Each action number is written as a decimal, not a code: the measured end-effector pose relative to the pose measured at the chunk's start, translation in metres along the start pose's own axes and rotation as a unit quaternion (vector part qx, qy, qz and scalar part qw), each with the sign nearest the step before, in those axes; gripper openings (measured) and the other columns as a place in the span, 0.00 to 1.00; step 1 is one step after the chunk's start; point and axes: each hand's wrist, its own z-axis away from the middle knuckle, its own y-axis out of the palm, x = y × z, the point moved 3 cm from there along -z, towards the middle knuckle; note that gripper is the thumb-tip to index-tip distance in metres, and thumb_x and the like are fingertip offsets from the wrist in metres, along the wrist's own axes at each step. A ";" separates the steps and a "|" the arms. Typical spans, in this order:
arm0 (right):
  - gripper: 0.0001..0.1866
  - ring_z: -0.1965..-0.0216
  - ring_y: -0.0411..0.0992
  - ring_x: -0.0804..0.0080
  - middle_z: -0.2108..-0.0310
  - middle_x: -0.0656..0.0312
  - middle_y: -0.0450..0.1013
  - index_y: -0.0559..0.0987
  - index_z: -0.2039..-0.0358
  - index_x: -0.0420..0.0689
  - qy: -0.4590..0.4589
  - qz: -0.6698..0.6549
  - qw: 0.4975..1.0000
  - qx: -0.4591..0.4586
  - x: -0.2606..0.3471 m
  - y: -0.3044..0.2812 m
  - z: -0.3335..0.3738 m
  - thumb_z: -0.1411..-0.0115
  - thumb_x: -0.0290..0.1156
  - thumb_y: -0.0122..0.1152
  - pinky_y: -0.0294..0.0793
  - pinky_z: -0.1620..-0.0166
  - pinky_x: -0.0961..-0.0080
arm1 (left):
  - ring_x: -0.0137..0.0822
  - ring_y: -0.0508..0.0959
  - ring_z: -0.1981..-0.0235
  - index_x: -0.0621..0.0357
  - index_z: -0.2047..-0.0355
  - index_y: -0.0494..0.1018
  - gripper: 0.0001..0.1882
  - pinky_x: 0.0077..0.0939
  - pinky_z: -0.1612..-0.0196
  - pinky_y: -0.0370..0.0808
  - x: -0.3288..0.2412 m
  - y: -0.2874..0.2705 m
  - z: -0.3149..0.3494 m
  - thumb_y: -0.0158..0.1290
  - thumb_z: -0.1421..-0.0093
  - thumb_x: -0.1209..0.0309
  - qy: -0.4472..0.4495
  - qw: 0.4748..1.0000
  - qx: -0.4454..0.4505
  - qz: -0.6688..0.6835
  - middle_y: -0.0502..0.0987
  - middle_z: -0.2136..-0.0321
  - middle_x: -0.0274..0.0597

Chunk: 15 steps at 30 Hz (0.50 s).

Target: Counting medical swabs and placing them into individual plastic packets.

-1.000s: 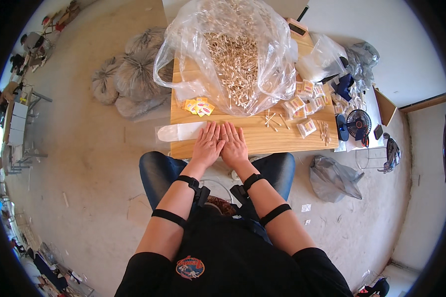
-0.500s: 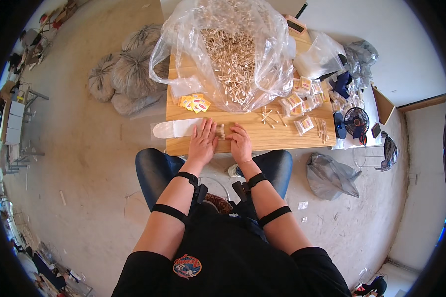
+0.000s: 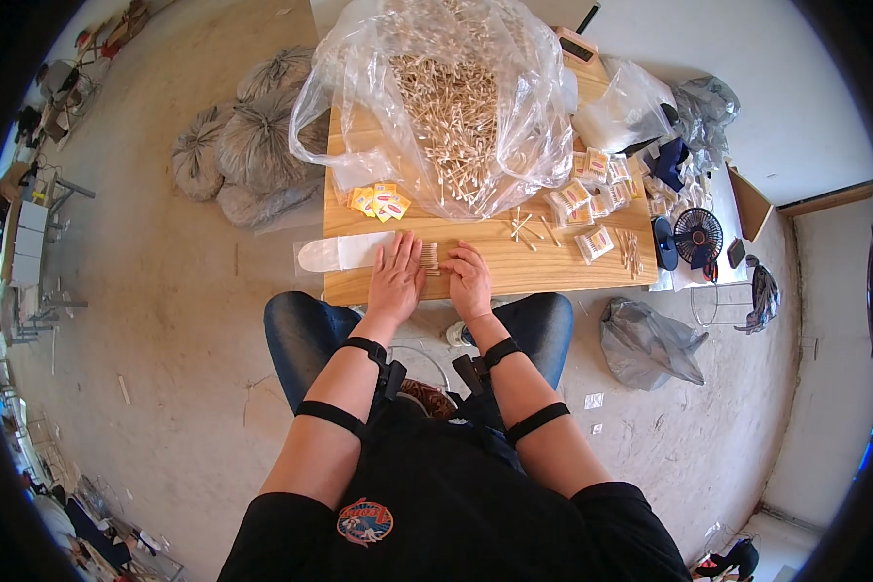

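Note:
My left hand (image 3: 398, 273) lies flat near the table's front edge, fingers stretched out. Under and beside it is a clear plastic sleeve with a white insert (image 3: 359, 250), reaching out to the left. A neat row of cotton swabs (image 3: 430, 257) shows just right of its fingers. Against the right side of that row, my right hand (image 3: 469, 276) has its fingers curled and pressed together; whatever they pinch is hidden. Beyond the hands, a large clear bag (image 3: 526, 126) holds a heap of loose cotton swabs (image 3: 446, 116).
Yellow printed cards (image 3: 383, 202) lie at the left of the wooden table (image 3: 553, 276). Filled swab packets (image 3: 595, 244) and several loose swabs (image 3: 529, 231) are on the right. A small fan (image 3: 697, 238) stands beyond. Grey bags (image 3: 262, 145) and a grey sack (image 3: 645, 344) rest on the floor.
Both hands stay almost in place. The right fingers have shifted very slightly at the edge of the swab row.

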 end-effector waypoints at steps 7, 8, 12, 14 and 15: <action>0.10 0.46 0.70 0.58 0.60 0.61 0.76 0.83 0.74 0.48 -0.003 0.004 1.000 0.007 -0.003 0.000 0.001 0.53 0.20 0.57 0.69 0.46 0.62 | 0.42 0.52 0.30 0.55 0.33 0.56 0.31 0.48 0.31 0.47 -0.002 -0.001 -0.001 0.45 0.34 0.59 0.003 1.000 -0.006 -0.005 0.54 0.32 0.42; 0.10 0.46 0.70 0.58 0.60 0.61 0.76 0.83 0.74 0.48 -0.003 0.004 1.000 0.008 -0.001 0.000 0.000 0.53 0.20 0.57 0.69 0.46 0.62 | 0.42 0.52 0.30 0.55 0.34 0.56 0.31 0.48 0.31 0.48 -0.001 -0.002 0.000 0.45 0.34 0.59 0.005 1.000 -0.010 -0.009 0.54 0.32 0.41; 0.12 0.46 0.70 0.58 0.62 0.62 0.75 0.83 0.73 0.49 0.001 0.010 1.000 0.003 0.005 0.000 -0.002 0.54 0.19 0.57 0.69 0.46 0.62 | 0.42 0.52 0.30 0.55 0.33 0.55 0.31 0.48 0.31 0.47 0.000 0.000 0.000 0.44 0.34 0.59 0.003 1.000 -0.006 -0.010 0.53 0.32 0.41; 0.12 0.46 0.70 0.58 0.62 0.62 0.75 0.83 0.72 0.49 0.001 0.011 1.000 0.000 0.007 -0.001 -0.003 0.54 0.19 0.56 0.69 0.46 0.62 | 0.42 0.51 0.30 0.55 0.33 0.55 0.31 0.48 0.31 0.47 0.000 0.001 0.000 0.44 0.34 0.59 -0.005 1.000 0.008 -0.008 0.52 0.31 0.41; 0.12 0.46 0.70 0.58 0.62 0.62 0.75 0.83 0.72 0.49 -0.001 0.016 1.000 0.003 0.008 -0.001 -0.003 0.54 0.19 0.57 0.69 0.46 0.62 | 0.42 0.51 0.30 0.55 0.33 0.55 0.31 0.48 0.31 0.47 0.000 0.001 0.000 0.44 0.34 0.59 -0.005 1.000 0.008 -0.008 0.52 0.31 0.41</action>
